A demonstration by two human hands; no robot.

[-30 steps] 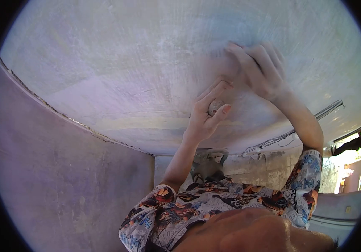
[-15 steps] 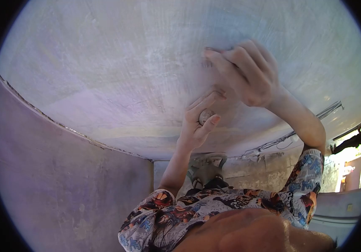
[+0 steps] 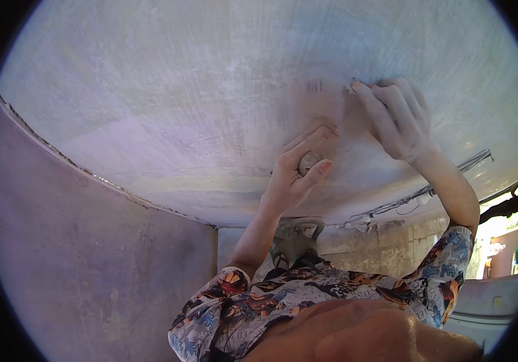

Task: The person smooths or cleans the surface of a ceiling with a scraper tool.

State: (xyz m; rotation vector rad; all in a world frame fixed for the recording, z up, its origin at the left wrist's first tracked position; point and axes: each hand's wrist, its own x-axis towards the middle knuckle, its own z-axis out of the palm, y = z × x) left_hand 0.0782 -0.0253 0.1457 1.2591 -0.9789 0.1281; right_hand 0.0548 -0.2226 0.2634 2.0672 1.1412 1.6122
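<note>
The left hand (image 3: pixel 295 172) is curling loosely around a small round grey lump (image 3: pixel 309 161), pinching it between thumb and fingers just under the ceiling (image 3: pixel 168 102), while the right hand (image 3: pixel 394 117) is pressing its half-bent fingers against that plastered surface nearby, gripping something too small to identify.

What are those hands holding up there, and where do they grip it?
The left hand pinches a small round lump by its sides. The right hand presses flat on the ceiling; anything beneath is hidden.
</note>
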